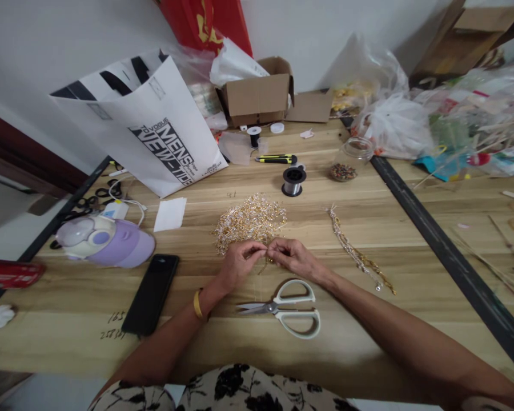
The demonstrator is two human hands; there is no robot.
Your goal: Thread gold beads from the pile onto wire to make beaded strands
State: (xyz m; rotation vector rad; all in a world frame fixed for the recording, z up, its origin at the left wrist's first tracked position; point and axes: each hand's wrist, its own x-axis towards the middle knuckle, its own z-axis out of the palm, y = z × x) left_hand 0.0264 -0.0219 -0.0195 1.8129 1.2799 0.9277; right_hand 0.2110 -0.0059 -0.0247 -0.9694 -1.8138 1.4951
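My left hand (pixel 240 264) and my right hand (pixel 294 257) meet fingertip to fingertip at the near edge of a pile of small gold and clear beads (pixel 252 220). Both are closed in a pinch. A short gold beaded strand (pixel 263 267) hangs below the fingertips, seemingly from my right hand; what my left fingers pinch is too small to make out. White-handled scissors (pixel 278 308) lie just in front of my hands, blades pointing left. Right of my right hand, silver and gold beaded strands (pixel 355 251) lie on the table.
Behind the pile are a wire spool (pixel 293 181), a yellow-black utility knife (pixel 276 159) and a jar of beads (pixel 353 160). A phone (pixel 151 294) and purple bottle (pixel 107 240) stand left, near a white paper bag (pixel 154 125). Plastic bags (pixel 394 123) crowd the right.
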